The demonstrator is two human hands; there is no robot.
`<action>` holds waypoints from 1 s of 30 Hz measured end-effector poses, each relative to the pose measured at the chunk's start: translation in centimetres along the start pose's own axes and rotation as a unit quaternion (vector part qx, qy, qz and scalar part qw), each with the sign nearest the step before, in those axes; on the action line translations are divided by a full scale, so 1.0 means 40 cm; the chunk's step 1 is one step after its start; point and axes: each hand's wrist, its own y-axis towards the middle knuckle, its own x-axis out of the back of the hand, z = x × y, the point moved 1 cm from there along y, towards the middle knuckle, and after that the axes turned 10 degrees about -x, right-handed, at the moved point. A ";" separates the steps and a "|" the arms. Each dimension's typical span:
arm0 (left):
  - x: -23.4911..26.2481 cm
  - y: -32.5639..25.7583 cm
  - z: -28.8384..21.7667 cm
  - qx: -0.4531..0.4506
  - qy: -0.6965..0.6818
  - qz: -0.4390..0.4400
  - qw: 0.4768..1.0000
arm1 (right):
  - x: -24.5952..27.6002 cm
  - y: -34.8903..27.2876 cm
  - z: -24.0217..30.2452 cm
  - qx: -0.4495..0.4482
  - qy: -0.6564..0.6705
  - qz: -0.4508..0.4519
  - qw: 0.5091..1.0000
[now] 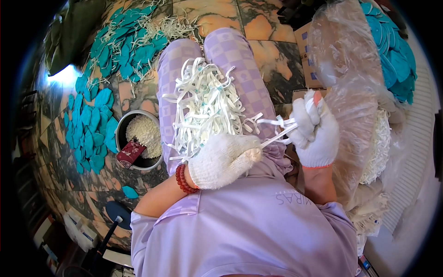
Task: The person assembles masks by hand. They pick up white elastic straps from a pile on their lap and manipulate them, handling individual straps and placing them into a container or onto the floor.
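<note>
A heap of white elastic-looking straps (207, 101), some with small teal specks, lies across my lap. Both hands wear white knitted gloves. Over the near end of the heap, my left hand (224, 161) is closed on one end of a white strap (278, 134). This strap runs taut and slanting upward to my right hand (316, 129), raised to the right of my lap with its fingers wrapped round it. More looped strap ends stick out leftward from the right fist. The part of the strap inside each glove is hidden.
Left of my legs stands a round grey pot (159, 124) holding white lumpy material and a dark red patterned item (131, 153). Teal oval pieces (90, 134) spread over the marble-patterned floor. A clear plastic bag (344, 83) and a cardboard box (310, 55) stand on the right.
</note>
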 end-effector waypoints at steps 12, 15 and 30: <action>0.003 -0.092 0.062 0.066 -0.115 0.025 0.991 | 0.099 -0.038 0.224 0.272 0.034 -0.240 0.931; 0.001 -0.075 0.074 0.068 -0.196 0.015 0.978 | 0.002 -0.004 0.111 0.295 -0.056 -0.278 0.912; -0.014 -0.011 0.116 0.191 -0.549 -0.205 0.788 | -0.109 -0.074 0.072 0.153 -0.061 0.218 0.962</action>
